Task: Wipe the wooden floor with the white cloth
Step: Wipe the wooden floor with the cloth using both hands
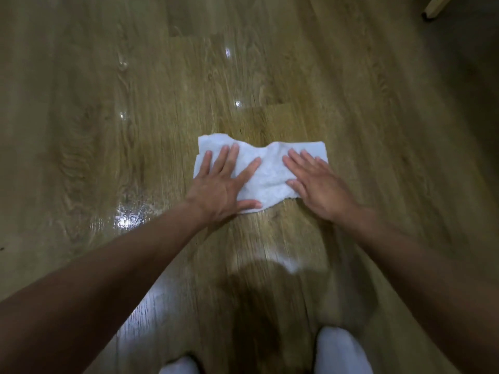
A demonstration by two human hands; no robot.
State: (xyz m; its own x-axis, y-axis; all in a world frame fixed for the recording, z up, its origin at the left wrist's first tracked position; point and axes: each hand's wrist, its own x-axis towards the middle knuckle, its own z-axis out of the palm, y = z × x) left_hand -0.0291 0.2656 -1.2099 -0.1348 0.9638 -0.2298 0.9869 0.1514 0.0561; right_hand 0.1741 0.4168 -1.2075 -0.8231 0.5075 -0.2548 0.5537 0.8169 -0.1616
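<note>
Under me the wood-grain plank floor (113,109) gleams with small bright glints of overhead light, wettest-looking at my left; a pale wooden furniture leg (434,8) with a dark foot stands far off, top right

Two bare forearms are entering from the lower left and lower right of the frame, showing no sleeves, watches or rings. The left hand (221,184) and right hand (318,184) are appearing ungloved, with short nails. At the bottom edge, two white-clad shapes (341,352), either socks or trouser knees, are showing, blurred.
</note>
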